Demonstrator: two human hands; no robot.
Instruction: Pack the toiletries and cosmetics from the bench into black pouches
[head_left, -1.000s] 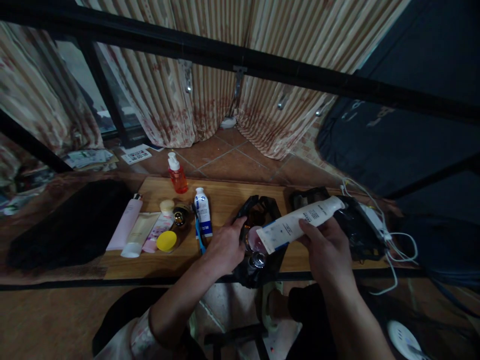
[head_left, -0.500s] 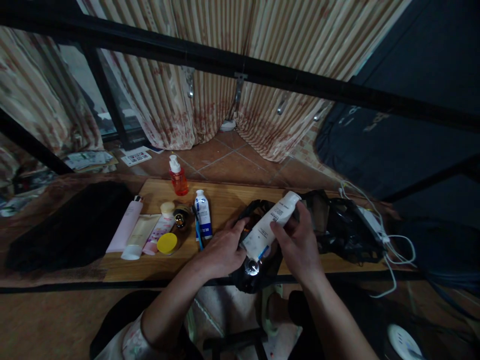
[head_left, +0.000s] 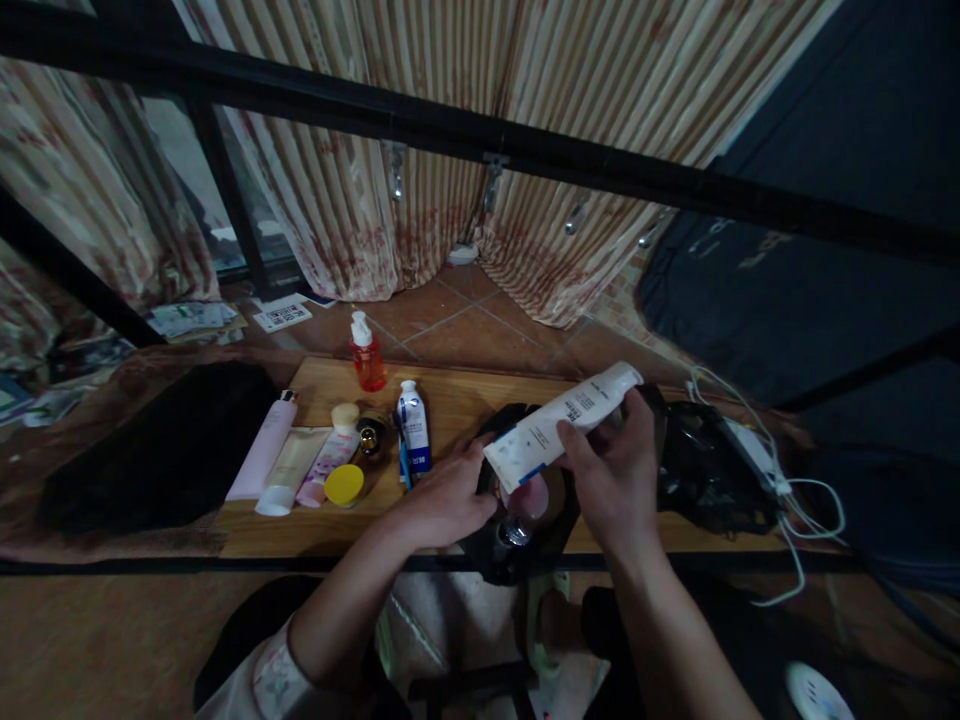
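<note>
My right hand is closed around a white squeeze tube with dark print, tilted above the mouth of a black pouch. At the pouch's left rim, my left hand is closed on its edge, fingertips partly hidden. Inside the pouch show a pink rounded item and a shiny silver item. Left of that hand lie a blue toothbrush and a white-and-blue toothpaste tube.
On the wooden board are a red pump bottle, a yellow-lidded jar, a pink bottle and other tubes. A black bag and white cables lie right; dark cloth lies left. A black bar crosses above.
My right hand has lifted the white tube up and to the right, clear of the pouch, revealing the pink item inside. My left hand stays at the pouch rim. The view has shifted slightly.
</note>
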